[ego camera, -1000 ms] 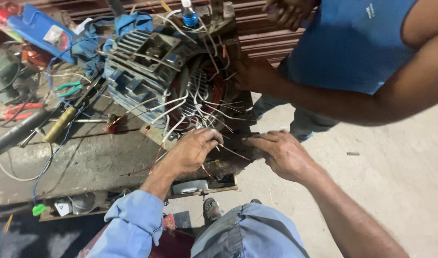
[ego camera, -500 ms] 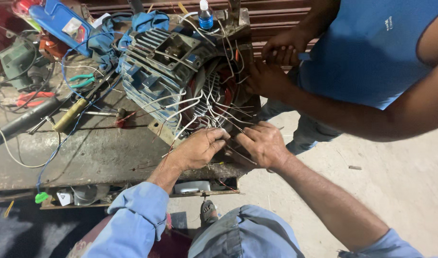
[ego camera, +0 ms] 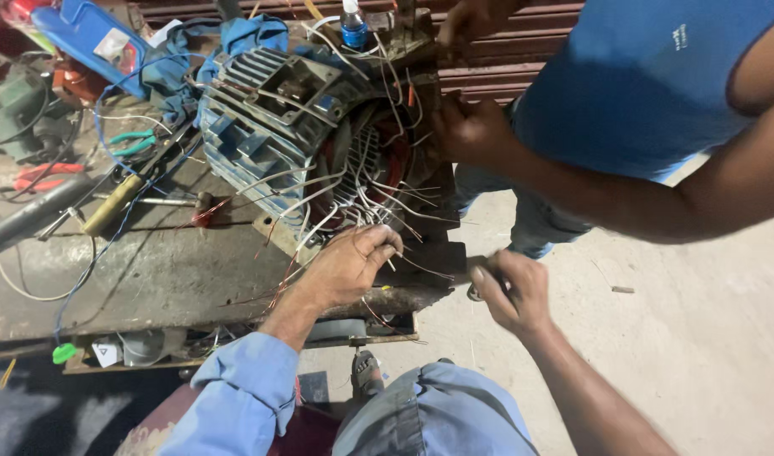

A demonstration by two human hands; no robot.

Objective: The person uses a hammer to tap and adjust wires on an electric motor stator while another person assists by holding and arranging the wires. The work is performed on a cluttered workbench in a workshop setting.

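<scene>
Gripping white wires (ego camera: pixel 366 181), left hand (ego camera: pixel 351 268).

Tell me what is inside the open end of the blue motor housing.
Inside the blue motor housing sit reddish windings and many white sleeved leads that fan out. The left hand grips some leads. A co-worker's hand covers the right edge; deeper inside is hidden.

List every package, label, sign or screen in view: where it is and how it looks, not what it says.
Blue plastic case: top left on the bench, tilted, with a pale rectangular sticker.
Small bottle: top centre behind the motor, white cap, blue label band.
White tag: lower left under the bench edge, small, with a dark triangle.
Shirt mark: small pale print on the other person's blue shirt.
No screens or signs.
</scene>
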